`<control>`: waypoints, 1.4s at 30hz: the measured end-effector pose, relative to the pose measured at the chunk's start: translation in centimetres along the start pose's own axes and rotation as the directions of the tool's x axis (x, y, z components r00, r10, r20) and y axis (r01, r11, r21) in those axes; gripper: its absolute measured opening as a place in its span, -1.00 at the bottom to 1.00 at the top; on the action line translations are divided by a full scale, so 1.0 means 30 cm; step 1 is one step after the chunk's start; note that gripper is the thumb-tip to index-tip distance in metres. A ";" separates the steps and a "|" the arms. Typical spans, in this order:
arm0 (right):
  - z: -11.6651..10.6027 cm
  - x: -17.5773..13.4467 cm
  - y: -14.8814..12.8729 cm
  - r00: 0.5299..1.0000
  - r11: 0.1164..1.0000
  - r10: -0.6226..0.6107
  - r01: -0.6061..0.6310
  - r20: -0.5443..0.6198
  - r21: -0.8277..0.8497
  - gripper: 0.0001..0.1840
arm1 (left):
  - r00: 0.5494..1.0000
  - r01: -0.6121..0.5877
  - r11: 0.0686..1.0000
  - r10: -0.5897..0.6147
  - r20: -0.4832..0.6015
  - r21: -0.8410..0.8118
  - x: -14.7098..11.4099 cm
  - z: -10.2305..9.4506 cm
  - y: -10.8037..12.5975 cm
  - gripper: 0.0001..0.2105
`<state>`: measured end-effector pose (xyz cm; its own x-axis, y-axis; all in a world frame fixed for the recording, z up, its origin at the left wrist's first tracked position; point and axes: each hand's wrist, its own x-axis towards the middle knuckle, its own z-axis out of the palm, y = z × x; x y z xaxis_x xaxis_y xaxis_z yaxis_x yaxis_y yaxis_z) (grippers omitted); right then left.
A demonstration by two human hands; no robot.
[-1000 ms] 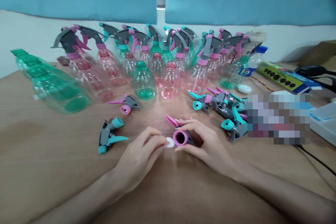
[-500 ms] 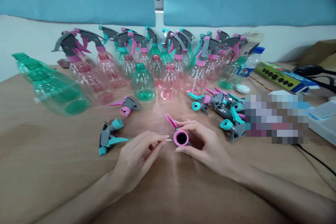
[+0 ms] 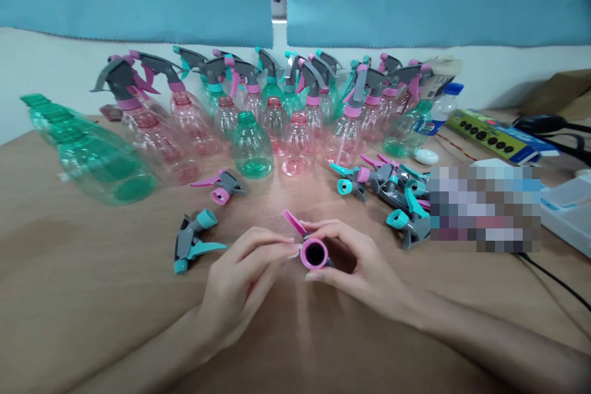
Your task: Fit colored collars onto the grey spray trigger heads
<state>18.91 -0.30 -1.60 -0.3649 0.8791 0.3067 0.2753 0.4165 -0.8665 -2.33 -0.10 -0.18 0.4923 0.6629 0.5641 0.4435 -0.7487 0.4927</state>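
My right hand (image 3: 364,261) is closed round a spray trigger head (image 3: 314,254) with a pink collar and pink lever. The collar's dark round opening faces me, and much of the grey body is hidden by my fingers. Just left of it, my left hand (image 3: 249,274) pinches a small thin white piece (image 3: 298,250) at its fingertips, mostly covered. Those fingertips are at the collar's left edge. Left of my hands lie a turquoise and grey trigger head (image 3: 188,241) and, farther back, a pink and grey one (image 3: 225,186).
Several capless bottles, among them a green one (image 3: 253,148) and a pink one (image 3: 298,148), stand ahead of bottles with sprayers fitted. More trigger heads (image 3: 385,178) are heaped at right. Green bottles (image 3: 106,160) stand at left; a long box (image 3: 489,132) lies far right.
The trigger head in my right hand has come slightly left and nearer to me. My left fingertips have closed up to its collar, and the white piece is now more hidden.
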 end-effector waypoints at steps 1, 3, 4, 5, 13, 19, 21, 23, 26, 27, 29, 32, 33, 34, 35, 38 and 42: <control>0.005 -0.004 -0.001 1.000 1.000 -0.013 0.013 0.007 0.025 -0.66 | 0.999 -0.039 0.999 0.039 -0.004 -0.016 -0.003 0.000 0.004 -0.71; 0.015 -0.011 0.001 0.998 0.995 -0.053 0.051 0.024 0.082 -0.63 | 0.995 -0.103 0.994 0.103 0.003 -0.034 -0.007 0.002 0.013 -0.68; 0.018 -0.015 0.003 0.997 0.992 -0.076 0.072 0.032 0.105 -0.62 | 0.992 -0.126 0.991 0.126 0.018 -0.035 -0.009 0.004 0.017 -0.69; 0.020 -0.018 0.005 0.995 0.988 -0.098 0.093 0.037 0.120 -0.62 | 0.987 -0.154 0.987 0.155 0.030 -0.033 -0.009 0.006 0.021 -0.70; 0.013 -0.023 0.015 0.994 0.986 -0.104 0.099 0.033 0.137 -0.60 | 0.945 -0.320 0.947 0.321 0.067 -0.031 0.010 0.012 0.014 -0.69; 0.015 -0.023 0.007 0.997 0.982 -0.054 0.043 0.051 0.186 -0.60 | 0.941 -0.336 0.942 0.336 0.039 -0.009 0.011 0.002 0.015 -0.64; 0.017 -0.024 0.004 0.999 0.980 -0.012 0.002 0.051 0.199 -0.62 | 0.940 -0.342 0.940 0.342 0.020 0.003 0.006 -0.003 0.015 -0.66; 0.017 -0.025 0.002 0.999 0.978 0.018 -0.028 0.048 0.209 -0.63 | 0.937 -0.350 0.937 0.350 0.012 0.009 0.001 -0.006 0.014 -0.70; 0.017 -0.026 0.004 0.998 0.974 0.028 -0.041 0.062 0.221 -0.61 | 0.936 -0.350 0.936 0.350 0.030 0.015 -0.002 -0.003 0.011 -0.73; 0.017 -0.026 0.004 0.997 0.974 0.026 -0.040 0.066 0.221 -0.60 | 0.936 -0.351 0.936 0.350 0.037 0.016 -0.002 -0.001 0.010 -0.74; 0.016 -0.026 0.004 0.998 0.976 0.022 -0.035 0.065 0.216 -0.60 | 0.937 -0.347 0.938 0.346 0.038 0.018 -0.001 0.003 0.008 -0.74; 0.014 -0.025 0.001 0.998 0.981 0.008 -0.020 0.063 0.191 -0.61 | 0.941 -0.338 0.941 0.337 0.026 0.015 -0.001 0.005 0.008 -0.74; 0.014 -0.025 0.000 0.998 0.984 -0.002 -0.009 0.064 0.180 -0.61 | 0.942 -0.334 0.942 0.334 0.027 0.014 -0.001 0.005 0.009 -0.74; 0.013 -0.025 -0.001 0.998 0.986 -0.017 0.006 0.066 0.168 -0.62 | 0.942 -0.333 0.943 0.333 0.031 0.013 0.000 0.003 0.009 -0.74; 0.013 -0.024 -0.002 0.997 0.987 -0.039 0.028 0.067 0.156 -0.62 | 0.942 -0.334 0.942 0.334 0.036 0.011 0.000 0.002 0.010 -0.75; 0.013 -0.023 -0.003 0.992 0.988 -0.104 0.095 0.068 0.121 -0.61 | 0.938 -0.345 0.939 0.344 0.045 0.010 0.002 -0.002 0.012 -0.76; 0.013 -0.021 -0.004 0.990 0.987 -0.121 0.112 0.076 0.119 -0.62 | 0.938 -0.345 0.938 0.343 0.049 0.031 0.000 -0.004 0.009 -0.74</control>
<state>18.76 -0.99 -1.85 -0.4625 0.8018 0.3786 0.1251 0.4817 -0.8674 -2.29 -0.30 0.04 0.6508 0.3653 0.6656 0.2693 -0.9307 0.2475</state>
